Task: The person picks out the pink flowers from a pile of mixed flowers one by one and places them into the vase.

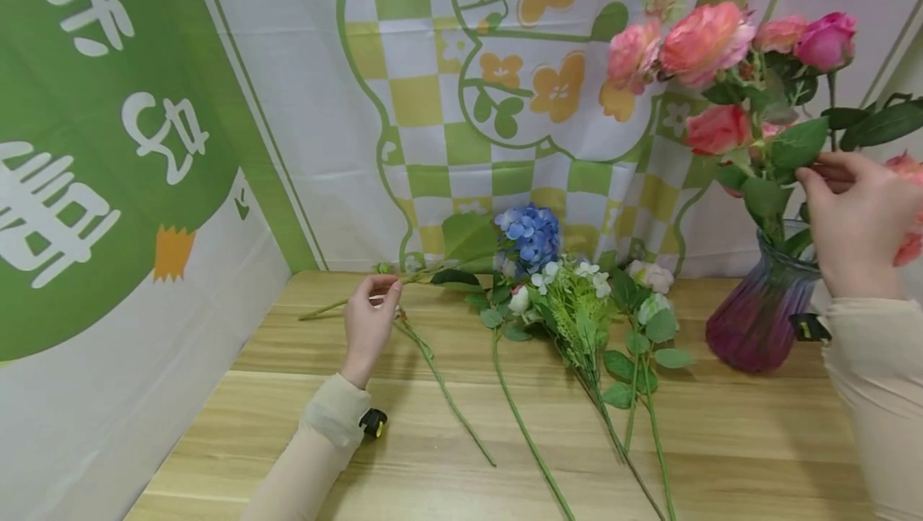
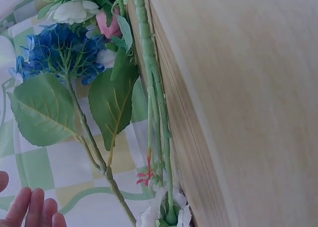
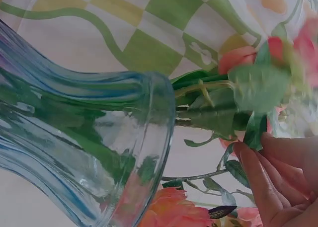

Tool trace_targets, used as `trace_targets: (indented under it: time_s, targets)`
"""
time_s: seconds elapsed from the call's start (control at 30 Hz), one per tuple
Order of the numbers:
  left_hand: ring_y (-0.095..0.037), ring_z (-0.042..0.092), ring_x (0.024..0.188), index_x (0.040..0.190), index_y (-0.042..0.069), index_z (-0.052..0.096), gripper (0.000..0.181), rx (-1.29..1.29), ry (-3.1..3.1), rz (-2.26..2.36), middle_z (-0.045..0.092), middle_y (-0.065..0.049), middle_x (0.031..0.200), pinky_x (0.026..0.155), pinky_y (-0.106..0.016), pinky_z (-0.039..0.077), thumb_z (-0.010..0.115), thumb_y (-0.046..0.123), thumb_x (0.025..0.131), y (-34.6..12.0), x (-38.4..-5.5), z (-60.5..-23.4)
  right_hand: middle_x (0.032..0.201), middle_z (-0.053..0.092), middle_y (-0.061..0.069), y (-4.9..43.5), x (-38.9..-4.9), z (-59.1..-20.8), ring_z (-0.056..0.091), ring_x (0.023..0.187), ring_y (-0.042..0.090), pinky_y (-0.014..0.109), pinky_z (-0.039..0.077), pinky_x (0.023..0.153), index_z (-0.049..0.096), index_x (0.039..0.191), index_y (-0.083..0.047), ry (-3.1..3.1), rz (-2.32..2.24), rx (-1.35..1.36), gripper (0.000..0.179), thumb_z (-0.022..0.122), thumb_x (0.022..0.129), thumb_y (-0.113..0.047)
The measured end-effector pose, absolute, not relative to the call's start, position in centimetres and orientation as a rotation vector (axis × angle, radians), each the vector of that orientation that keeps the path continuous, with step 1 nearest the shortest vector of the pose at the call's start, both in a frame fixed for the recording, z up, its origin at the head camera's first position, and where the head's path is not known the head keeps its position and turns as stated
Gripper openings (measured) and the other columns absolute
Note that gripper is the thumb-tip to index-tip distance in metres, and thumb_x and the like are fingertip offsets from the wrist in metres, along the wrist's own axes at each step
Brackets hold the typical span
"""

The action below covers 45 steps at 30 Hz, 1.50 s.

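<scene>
My right hand (image 1: 861, 208) pinches a green leaf (image 3: 256, 131) between thumb and fingers, just above the mouth of a glass vase (image 1: 753, 313). The vase shades from blue to purple-pink and holds pink and coral flowers (image 1: 707, 44), with a magenta rose (image 1: 825, 42) among them. My left hand (image 1: 369, 329) hovers by the stem of a blue hydrangea (image 1: 530, 236), its fingers (image 2: 34, 207) loosely bent with nothing between them. The hydrangea lies at the table's back edge, and its two broad leaves (image 2: 42, 110) show in the left wrist view.
White flowers with green filler (image 1: 580, 313) lie mid-table, stems toward me. Beside them are pale roses (image 1: 652, 308) with round leaves. A thin green stem (image 1: 447, 393) lies near my left hand. A patterned cloth (image 1: 425, 104) hangs behind the wooden table (image 1: 238, 425).
</scene>
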<state>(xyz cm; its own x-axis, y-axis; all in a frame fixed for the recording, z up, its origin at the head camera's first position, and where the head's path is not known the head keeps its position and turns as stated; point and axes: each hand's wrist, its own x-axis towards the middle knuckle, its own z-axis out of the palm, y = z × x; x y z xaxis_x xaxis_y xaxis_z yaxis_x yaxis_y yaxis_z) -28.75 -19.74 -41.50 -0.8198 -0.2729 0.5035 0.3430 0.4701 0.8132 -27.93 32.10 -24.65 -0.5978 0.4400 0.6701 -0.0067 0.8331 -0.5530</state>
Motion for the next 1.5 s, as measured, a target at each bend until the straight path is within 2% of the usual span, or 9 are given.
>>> trace_targets:
  time_s: [0.1, 0.37, 0.67, 0.87, 1.13, 1.3, 1.43, 1.47, 1.5]
  targets:
    - [-0.023, 0.061, 0.092, 0.105, 0.002, 0.065, 0.021, -0.065, -2.132, -1.369, 0.067, -0.013, 0.1, 0.08, -0.035, 0.049, 0.062, 0.019, 0.092, -19.8, -28.7, -41.6, 0.119, 0.066, 0.011, 32.0, -27.7, -24.7, 0.036, 0.078, -0.024, 0.007, 0.037, 0.075, 0.063, 0.125, -0.012, -2.143, 0.671, -0.299, 0.038, 0.05, 0.096, -0.034]
    - [-0.023, 0.061, 0.092, 0.106, 0.001, 0.065, 0.024, -0.074, -2.121, -1.378, 0.067, -0.013, 0.1, 0.081, -0.038, 0.049, 0.062, 0.02, 0.092, -19.9, -28.9, -41.6, 0.12, 0.066, 0.009, 31.9, -26.9, -25.0, 0.043, 0.08, -0.019, 0.004, 0.027, 0.064, 0.062, 0.126, -0.013, -2.2, 0.661, -0.297, 0.039, 0.051, 0.096, -0.036]
    - [-0.024, 0.061, 0.092, 0.107, 0.0, 0.065, 0.025, -0.078, -2.125, -1.378, 0.067, -0.013, 0.1, 0.081, -0.038, 0.049, 0.062, 0.02, 0.093, -19.9, -28.7, -41.6, 0.122, 0.065, 0.009, 31.6, -25.7, -25.7, 0.043, 0.08, -0.024, 0.004, 0.041, 0.078, 0.062, 0.125, -0.016, -2.125, 0.756, -0.357, 0.039, 0.052, 0.095, -0.038]
    - [-0.023, 0.061, 0.091, 0.106, 0.0, 0.065, 0.025, -0.073, -2.121, -1.381, 0.067, -0.013, 0.1, 0.081, -0.037, 0.049, 0.062, 0.021, 0.092, -19.9, -28.7, -41.5, 0.11, 0.069, 0.015, 30.6, -25.1, -26.0, 0.035, 0.071, -0.031, -0.003, 0.032, 0.071, 0.067, 0.116, -0.008, -2.032, 0.69, -0.144, 0.039, 0.058, 0.092, -0.037]
    - [-0.023, 0.061, 0.092, 0.106, 0.002, 0.065, 0.023, -0.072, -2.127, -1.386, 0.067, -0.013, 0.1, 0.081, -0.036, 0.049, 0.062, 0.021, 0.092, -19.9, -28.6, -41.6, 0.095, 0.071, 0.021, 29.0, -26.7, -26.0, 0.028, 0.074, -0.038, -0.005, 0.022, 0.072, 0.072, 0.104, -0.002, -1.996, 0.551, 0.147, 0.034, 0.075, 0.082, -0.028]
    - [-0.022, 0.06, 0.092, 0.106, 0.002, 0.065, 0.023, -0.053, -2.126, -1.396, 0.067, -0.012, 0.1, 0.081, -0.034, 0.048, 0.062, 0.021, 0.092, -19.9, -28.6, -41.5, 0.088, 0.071, 0.022, 29.4, -27.7, -26.2, 0.028, 0.072, -0.038, 0.001, 0.021, 0.073, 0.074, 0.098, -0.002, -1.916, 0.549, 0.127, 0.027, 0.072, 0.085, -0.025]
    - [-0.023, 0.06, 0.093, 0.106, 0.002, 0.065, 0.023, -0.054, -2.127, -1.394, 0.067, -0.012, 0.101, 0.081, -0.033, 0.047, 0.062, 0.021, 0.092, -19.9, -28.6, -41.4, 0.092, 0.071, 0.022, 30.2, -27.7, -26.2, 0.029, 0.07, -0.037, -0.001, 0.023, 0.075, 0.073, 0.102, -0.003, -1.9, 0.592, 0.007, 0.037, 0.068, 0.086, -0.036]
    - [-0.023, 0.06, 0.093, 0.106, 0.003, 0.065, 0.023, -0.055, -2.128, -1.393, 0.067, -0.012, 0.101, 0.081, -0.033, 0.047, 0.062, 0.021, 0.093, -19.9, -28.6, -41.4, 0.094, 0.071, 0.022, 30.4, -27.7, -26.2, 0.028, 0.069, -0.036, 0.001, 0.026, 0.077, 0.073, 0.103, -0.003, -1.907, 0.593, -0.028, 0.04, 0.065, 0.087, -0.038]
    - [-0.023, 0.06, 0.093, 0.106, 0.002, 0.065, 0.023, -0.054, -2.129, -1.393, 0.067, -0.012, 0.101, 0.081, -0.033, 0.047, 0.062, 0.021, 0.092, -20.0, -28.7, -41.4, 0.095, 0.071, 0.022, 30.6, -27.7, -26.1, 0.039, 0.071, -0.031, 0.003, 0.029, 0.081, 0.072, 0.105, -0.002, -1.913, 0.591, -0.056, 0.042, 0.063, 0.088, -0.04]
